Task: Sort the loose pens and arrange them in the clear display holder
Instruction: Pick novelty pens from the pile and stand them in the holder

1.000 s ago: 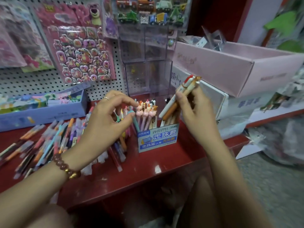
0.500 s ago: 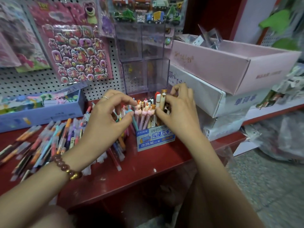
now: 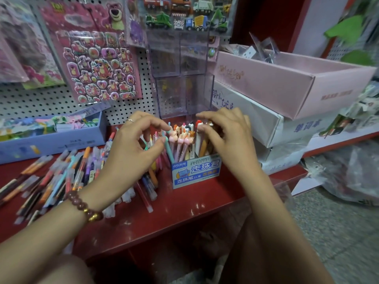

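Soft, dimmish indoor light.
I see blurred pens [image 3: 51, 175] at left, and edges bend outward.

left wrist: brown bead bracelet [image 3: 85, 207], gold bead | left finger: ring [image 3: 130, 120]

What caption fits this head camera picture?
Left hand and right hand pinch cartoon-topped pens in a labelled holder on a red shelf.

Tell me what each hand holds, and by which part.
Left hand pinches a teal pen near its top. Right hand covers the white and orange pens in the holder; grip cannot be told.
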`<state>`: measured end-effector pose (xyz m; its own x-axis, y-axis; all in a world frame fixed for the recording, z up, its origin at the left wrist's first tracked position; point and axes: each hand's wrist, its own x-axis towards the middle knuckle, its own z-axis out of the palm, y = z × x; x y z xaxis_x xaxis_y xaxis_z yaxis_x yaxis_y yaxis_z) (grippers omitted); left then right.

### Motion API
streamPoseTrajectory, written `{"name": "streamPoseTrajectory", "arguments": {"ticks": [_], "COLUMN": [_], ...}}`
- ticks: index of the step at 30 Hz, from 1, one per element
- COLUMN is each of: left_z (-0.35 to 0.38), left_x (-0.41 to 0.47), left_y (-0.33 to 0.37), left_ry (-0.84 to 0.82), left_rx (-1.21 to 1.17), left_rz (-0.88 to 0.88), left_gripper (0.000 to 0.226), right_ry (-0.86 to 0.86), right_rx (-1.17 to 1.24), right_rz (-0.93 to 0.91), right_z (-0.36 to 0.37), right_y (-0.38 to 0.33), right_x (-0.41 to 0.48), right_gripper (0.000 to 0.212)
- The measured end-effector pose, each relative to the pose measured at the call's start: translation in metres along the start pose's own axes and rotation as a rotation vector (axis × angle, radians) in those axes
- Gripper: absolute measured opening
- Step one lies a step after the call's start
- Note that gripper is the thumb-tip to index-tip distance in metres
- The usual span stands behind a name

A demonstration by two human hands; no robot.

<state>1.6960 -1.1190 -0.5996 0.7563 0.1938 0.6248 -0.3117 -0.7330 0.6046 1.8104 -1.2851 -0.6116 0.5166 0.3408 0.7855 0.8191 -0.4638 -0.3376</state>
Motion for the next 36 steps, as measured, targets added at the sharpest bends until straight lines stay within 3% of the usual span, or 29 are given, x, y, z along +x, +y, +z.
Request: {"name": "streamPoseTrajectory", "arguments": {"ticks": [10,14,20,24,28,36], "left_z": [0.002,0.001,0.002,0.003,0.004,0.015], "left_x": [0.000,0.000,-0.001,0.000,0.001,0.006], "left_y": [0.000,0.002,-0.002,-0.004,-0.009,-0.011], "left_ry": [-0.013,-0.005,0.002,0.000,-0.025,0.006], "left_rx": [0.009,0.020,0.019,-0.121,-0.140,-0.177], "left_rz": [0.003,-0.002,-0.094,-0.213,-0.221,-0.229], "left_gripper": [0.023,0.022,0.025,0.034,0.039,0.031], "right_ry": [0.040,0.059,0.047,0.062,0.065,0.075], "right_rx": [-0.193,-0.171,-0.143,-0.265,-0.402,-0.378], "right_rz": [-0.044,-0.015,0.026,0.021,0.016,-0.014], "right_z": [0.017,0.016,0.011,0.013,0.019,0.015], "right_y": [-0.004,-0.006,-0.006,-0.012,-0.020,-0.014], "right_x": [0.001,0.002,0.008,0.004,-0.002,-0.012], "right_gripper": [0.034,0.029,0.004,0.008,0.009,0.010]}}
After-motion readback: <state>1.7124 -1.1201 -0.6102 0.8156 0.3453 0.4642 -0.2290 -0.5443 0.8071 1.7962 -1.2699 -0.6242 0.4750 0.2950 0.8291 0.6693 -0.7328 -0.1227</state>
